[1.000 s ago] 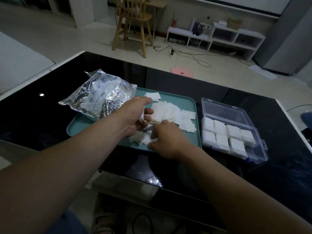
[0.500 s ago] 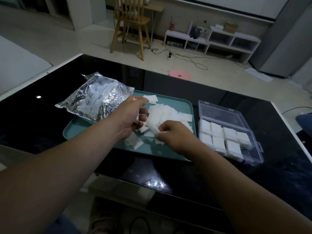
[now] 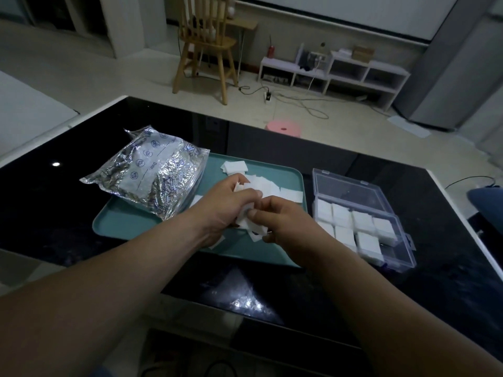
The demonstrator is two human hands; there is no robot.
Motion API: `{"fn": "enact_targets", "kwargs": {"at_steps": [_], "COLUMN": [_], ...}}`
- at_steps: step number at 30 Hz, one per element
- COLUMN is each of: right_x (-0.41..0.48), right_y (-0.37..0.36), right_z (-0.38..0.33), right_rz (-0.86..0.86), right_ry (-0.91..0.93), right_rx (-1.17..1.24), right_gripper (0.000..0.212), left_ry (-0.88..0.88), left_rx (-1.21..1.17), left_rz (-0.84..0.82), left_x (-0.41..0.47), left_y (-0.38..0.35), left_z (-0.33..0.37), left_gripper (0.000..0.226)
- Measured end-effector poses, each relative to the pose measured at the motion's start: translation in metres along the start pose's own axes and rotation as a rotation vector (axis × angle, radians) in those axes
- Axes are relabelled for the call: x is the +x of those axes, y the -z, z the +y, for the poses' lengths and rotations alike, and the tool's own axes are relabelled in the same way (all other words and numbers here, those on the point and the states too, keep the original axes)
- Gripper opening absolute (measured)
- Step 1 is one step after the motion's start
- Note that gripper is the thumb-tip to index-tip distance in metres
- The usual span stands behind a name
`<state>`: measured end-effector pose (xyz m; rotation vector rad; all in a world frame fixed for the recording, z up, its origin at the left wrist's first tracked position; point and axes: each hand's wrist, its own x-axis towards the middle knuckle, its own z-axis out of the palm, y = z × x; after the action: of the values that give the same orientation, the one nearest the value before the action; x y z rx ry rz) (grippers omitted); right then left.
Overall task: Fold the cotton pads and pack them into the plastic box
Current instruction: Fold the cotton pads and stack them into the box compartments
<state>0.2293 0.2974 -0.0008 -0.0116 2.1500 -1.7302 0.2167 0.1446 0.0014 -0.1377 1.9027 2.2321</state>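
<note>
A: Entry 1. Where is the pad being worked?
B: One cotton pad is between the two hands, over the near middle of the tray. The left hand curls its fingers round the pad's left side. The right hand pinches its right edge between thumb and forefinger. I cannot tell how far it is folded.
A: Stock?
B: Loose pads lie heaped on the teal tray, at 12 o'clock from the hands. A small stack lies apart, farther out at 12.
A: Box?
B: The plastic box sits at 3 o'clock from the tray, just beside it. Its clear lid is laid back toward 12. Folded pads fill compartments in two rows.
A: Surroundings?
B: A crinkled foil bag at 10 o'clock from the hands overlaps the tray's far left corner. All of it stands on a black table. On the floor beyond, at 12, are a pink stool and a wooden chair.
</note>
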Motion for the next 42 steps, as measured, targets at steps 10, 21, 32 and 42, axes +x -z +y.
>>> {"fn": "enact_targets", "kwargs": {"at_steps": [10,21,32,42], "right_x": [-0.009,-0.027,-0.033,-0.049], "right_y": [0.020,0.007,0.029,0.033], "right_z": [-0.018,-0.015,-0.008,-0.008], "right_rz": [0.129,0.236,0.070,0.061], "right_ry": [-0.153,-0.027,0.401,0.416], "right_rx": [0.592,0.278,-0.647,-0.643], "right_gripper": [0.028,0.010,0.053,0.047], "left_ry": [0.095,0.115,0.334,0.365], "left_rx": [-0.272,-0.339,-0.329,-0.396], "left_rz": [-0.032,-0.155,-0.414,-0.345], "left_x": [-0.007,-0.008,-0.014,-0.021], "left_y": [-0.010,-0.038,-0.037,-0.042], "left_z": [0.008,0.001,0.002,-0.008], "left_gripper": [0.011,0.022,0.056,0.054]}}
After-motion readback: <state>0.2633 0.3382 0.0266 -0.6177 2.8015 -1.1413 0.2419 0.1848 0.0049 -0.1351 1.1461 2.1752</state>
